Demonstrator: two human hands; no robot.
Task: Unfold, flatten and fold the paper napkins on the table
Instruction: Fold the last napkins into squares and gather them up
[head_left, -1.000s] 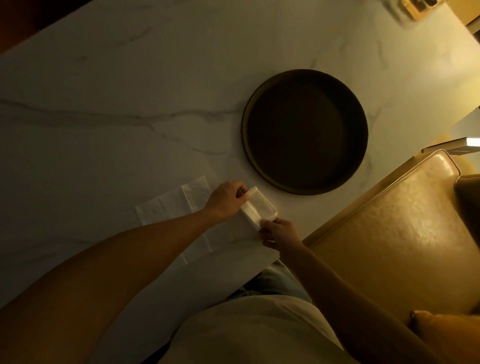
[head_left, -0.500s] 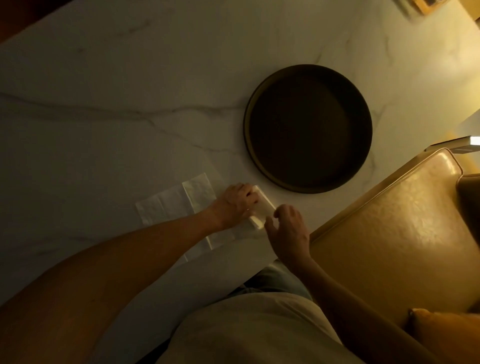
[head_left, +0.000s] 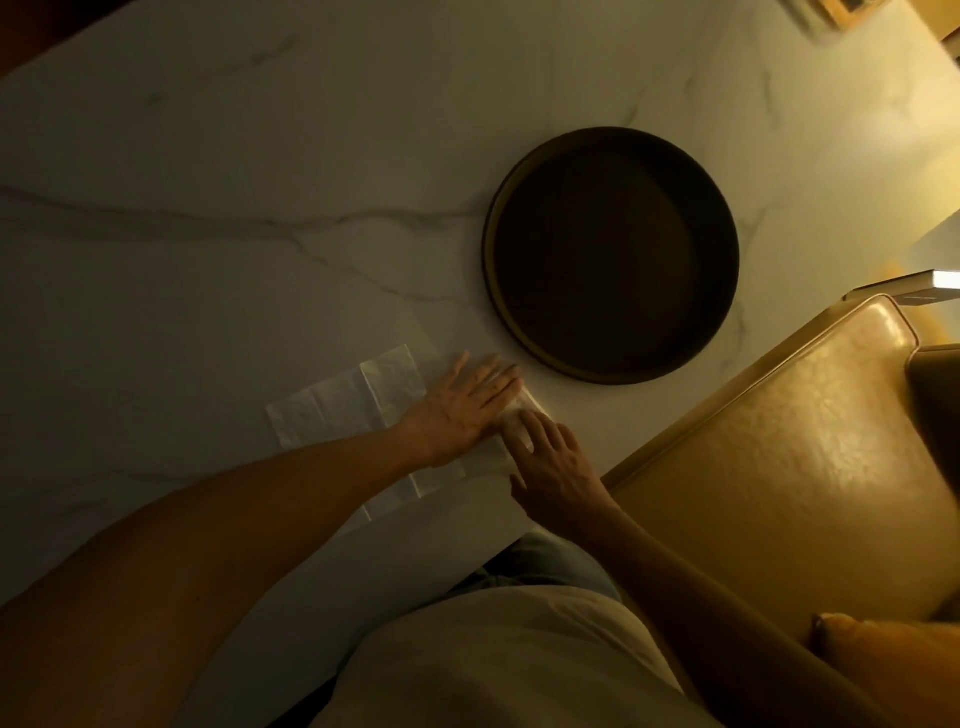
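Now we are pressing the napkin (head_left: 363, 405) flat on the tabletop (head_left: 208, 260) beside the dark tray (head_left: 730, 322); our left hand (head_left: 457, 410) and right hand (head_left: 550, 467), fingers spread, are no longer pinching its lifted flap.

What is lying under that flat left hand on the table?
The left hand presses flat on a white paper napkin, which spreads out past it over the marble table. The right hand touches the napkin's right end. The part beneath the palm is hidden.
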